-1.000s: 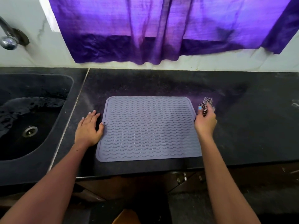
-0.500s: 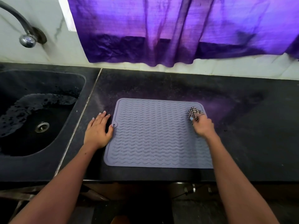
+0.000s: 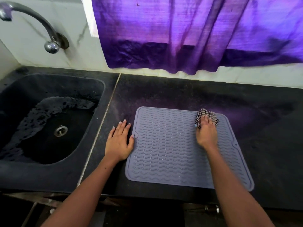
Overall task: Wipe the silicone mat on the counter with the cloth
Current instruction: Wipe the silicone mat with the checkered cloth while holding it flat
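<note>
Head view of a kitchen worktop at an early stage of wiping, judged from the layout. The dark speckled stone counter [image 3: 180, 94] fills the middle band of the frame; its surface looks hard, matt and dusty. A purple woven curtain [image 3: 180, 33] hangs in soft vertical folds across the upper centre and right, its hem just above the counter's back edge. The black moulded sink [image 3: 101, 89], a rounded rectangular basin at left, holds dark water with a ragged wet margin around a round metal drain [image 3: 61, 131]. A curved metal tap [image 3: 41, 25] projects from the pale wall at upper left.

The grey-lilac rectangular silicone mat [image 3: 172, 153] lies flat on the counter at centre right of the frame, near its front edge. It has rounded corners, a raised rim, small notched tabs at its left and right edges, and rows of wavy ribs that suggest a flexible, grippy surface.

The left hand [image 3: 118, 143] rests flat on the counter, fingers straight, thumb touching the mat's left edge, apparently steadying it. The right hand [image 3: 206, 133] presses a bunched black-and-white checked cloth [image 3: 205, 116] onto the mat's upper right corner, fingers curled over it.

Contact is made at one corner only. No wiped and unwiped zones can be told apart, so most of the ribbed area probably remains to be covered.
</note>
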Motion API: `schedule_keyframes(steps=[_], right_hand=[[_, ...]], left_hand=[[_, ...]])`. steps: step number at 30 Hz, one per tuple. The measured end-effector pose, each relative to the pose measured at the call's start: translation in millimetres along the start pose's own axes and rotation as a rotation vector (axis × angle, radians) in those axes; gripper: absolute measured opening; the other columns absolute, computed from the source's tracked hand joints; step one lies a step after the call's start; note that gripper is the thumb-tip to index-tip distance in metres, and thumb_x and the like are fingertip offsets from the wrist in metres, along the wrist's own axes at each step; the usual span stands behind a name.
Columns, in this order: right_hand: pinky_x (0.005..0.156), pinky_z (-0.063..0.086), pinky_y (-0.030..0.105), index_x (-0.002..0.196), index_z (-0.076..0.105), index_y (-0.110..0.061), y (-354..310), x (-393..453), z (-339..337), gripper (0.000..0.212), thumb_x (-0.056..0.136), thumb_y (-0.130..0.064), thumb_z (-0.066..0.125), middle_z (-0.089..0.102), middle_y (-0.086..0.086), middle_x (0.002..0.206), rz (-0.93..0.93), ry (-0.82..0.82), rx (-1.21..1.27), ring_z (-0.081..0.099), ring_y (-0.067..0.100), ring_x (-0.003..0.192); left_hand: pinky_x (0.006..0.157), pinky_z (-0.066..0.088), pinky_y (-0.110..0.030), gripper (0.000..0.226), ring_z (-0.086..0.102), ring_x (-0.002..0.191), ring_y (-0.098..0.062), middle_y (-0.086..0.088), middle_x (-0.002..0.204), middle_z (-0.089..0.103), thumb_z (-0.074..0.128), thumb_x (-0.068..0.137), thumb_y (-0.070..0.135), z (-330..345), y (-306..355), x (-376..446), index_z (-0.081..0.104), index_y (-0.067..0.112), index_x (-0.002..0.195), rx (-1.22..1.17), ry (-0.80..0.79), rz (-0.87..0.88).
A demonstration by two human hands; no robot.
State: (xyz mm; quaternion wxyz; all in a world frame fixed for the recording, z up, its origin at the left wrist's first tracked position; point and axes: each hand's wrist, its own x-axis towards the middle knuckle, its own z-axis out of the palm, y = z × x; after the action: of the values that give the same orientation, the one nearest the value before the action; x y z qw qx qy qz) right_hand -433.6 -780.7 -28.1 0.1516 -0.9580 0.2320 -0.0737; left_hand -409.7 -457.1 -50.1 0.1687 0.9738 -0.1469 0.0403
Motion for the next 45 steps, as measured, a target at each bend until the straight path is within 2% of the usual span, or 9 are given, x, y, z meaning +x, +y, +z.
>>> schedule_keyframes(steps=[4,7,12,17,21,27,35,40,45], right_hand=[[0.091,0.042,0.030,0.128,0.052,-0.005,-10.3,21.5,-11.8,0.038,0.095,-0.022,0.049,0.057,0.018,0.125,0.225,0.094,0.483,0.052,0.026,0.117],[0.075,0.040,0.015,0.123,0.055,-0.007,-39.4,32.4,-35.4,0.031,0.097,-0.022,0.048,0.062,0.007,0.108,0.495,0.259,1.077,0.055,0.022,0.110],[0.112,0.027,0.031,0.143,0.036,-0.017,-103.6,1.3,-8.2,0.049,0.096,-0.019,0.048,0.035,0.003,0.150,0.044,0.068,0.533,0.035,0.025,0.136],[0.120,0.000,0.032,0.150,0.013,-0.013,-112.2,-10.5,39.8,0.062,0.097,-0.024,0.043,0.012,0.003,0.158,-0.205,-0.067,-0.046,0.006,0.018,0.146],[0.119,0.007,0.035,0.147,0.024,-0.019,-106.0,1.4,35.1,0.057,0.096,-0.026,0.047,0.019,-0.002,0.156,-0.175,-0.164,0.172,0.013,0.018,0.145],[0.091,0.039,0.022,0.135,0.048,-0.010,-134.6,18.7,-5.2,0.040,0.097,-0.020,0.048,0.052,0.010,0.136,0.251,-0.138,1.037,0.050,0.015,0.110],[0.119,0.003,0.033,0.149,0.014,-0.016,-167.3,-53.7,51.8,0.058,0.099,-0.032,0.036,0.013,0.000,0.158,-0.396,-0.173,0.032,0.008,0.018,0.146],[0.117,0.002,0.030,0.150,0.013,-0.019,-161.8,-40.7,47.3,0.060,0.097,-0.029,0.041,0.010,-0.004,0.158,-0.458,-0.243,-0.040,0.005,0.014,0.146],[0.101,0.036,0.031,0.134,0.048,-0.012,-182.2,-22.6,9.9,0.039,0.097,-0.024,0.046,0.052,0.008,0.136,0.088,-0.347,0.908,0.044,0.025,0.129]], left_hand=[[0.117,0.003,-0.035,0.081,0.008,0.146,-0.014,-0.002,0.158,0.014,0.000,0.080,0.053,-0.7,0.8,1.0,0.025,0.016,0.148,0.027,-0.032,-0.002],[0.118,0.002,-0.036,0.081,0.007,0.146,-0.014,-0.002,0.158,0.013,-0.003,0.080,0.051,-1.7,1.2,0.5,0.023,0.015,0.148,0.021,-0.040,0.000],[0.117,-0.001,-0.034,0.082,0.004,0.146,-0.014,-0.001,0.159,0.010,-0.007,0.079,0.050,-3.0,1.0,0.2,0.019,0.016,0.149,0.034,-0.053,0.006],[0.117,-0.001,-0.035,0.080,0.002,0.146,-0.014,-0.002,0.159,0.008,-0.008,0.081,0.048,-2.9,1.6,1.1,0.018,0.016,0.149,0.034,-0.064,0.001],[0.117,-0.002,-0.035,0.079,0.000,0.146,-0.014,-0.002,0.159,0.006,-0.010,0.081,0.047,-3.3,1.8,0.7,0.015,0.016,0.150,0.049,-0.081,0.003],[0.118,-0.002,-0.035,0.073,-0.001,0.146,-0.014,-0.002,0.159,0.005,-0.007,0.085,0.043,-4.8,2.3,-0.4,0.014,0.016,0.150,0.045,-0.100,0.004],[0.118,-0.003,-0.035,0.068,-0.002,0.146,-0.015,-0.002,0.159,0.004,-0.002,0.088,0.039,-4.7,1.2,1.0,0.012,0.016,0.150,0.047,-0.106,0.001],[0.118,-0.003,-0.037,0.080,-0.001,0.146,-0.016,-0.004,0.159,0.005,-0.012,0.079,0.043,-2.9,1.8,0.7,0.012,0.014,0.150,0.039,-0.100,0.008],[0.119,-0.002,-0.038,0.057,-0.003,0.146,-0.016,-0.004,0.159,0.002,0.008,0.097,0.035,-6.5,0.4,0.7,0.010,0.015,0.150,0.026,-0.124,0.002]])
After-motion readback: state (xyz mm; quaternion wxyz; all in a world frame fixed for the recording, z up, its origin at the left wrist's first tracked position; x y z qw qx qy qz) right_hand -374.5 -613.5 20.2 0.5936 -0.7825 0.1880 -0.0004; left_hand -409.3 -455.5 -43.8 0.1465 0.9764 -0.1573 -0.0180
